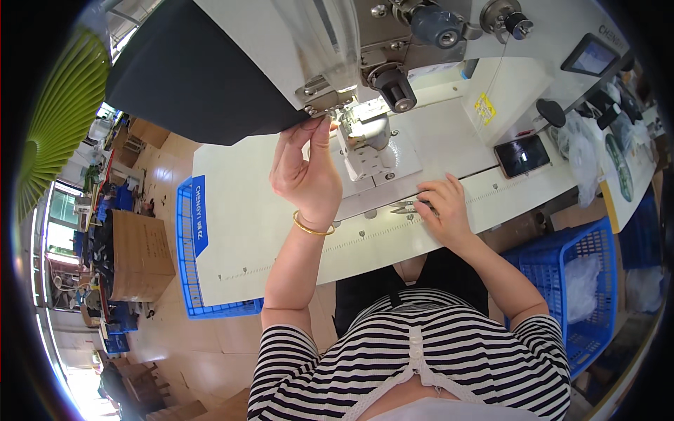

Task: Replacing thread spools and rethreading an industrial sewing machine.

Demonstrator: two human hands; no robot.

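Note:
My left hand (307, 158) is raised at the needle area of a white sewing machine (281, 42), a gold bangle on its wrist. Thumb and fingertips are pinched together just under the needle clamp; whatever they hold is too small to make out. Just to the right of them is the metal presser and bed part (366, 137). My right hand (447, 214) lies low on the white table (239, 231), its thumb and fingers around small metal thread snips (403, 208). The blades point left; the fingers partly hide the handles.
A large black panel (196, 77) stands left of the machine head. A phone (521, 156) lies on the table at the right. Blue baskets (188, 259) stand at left and right, the right basket (562, 281) holding clear plastic. A green fan (60, 112) is far left.

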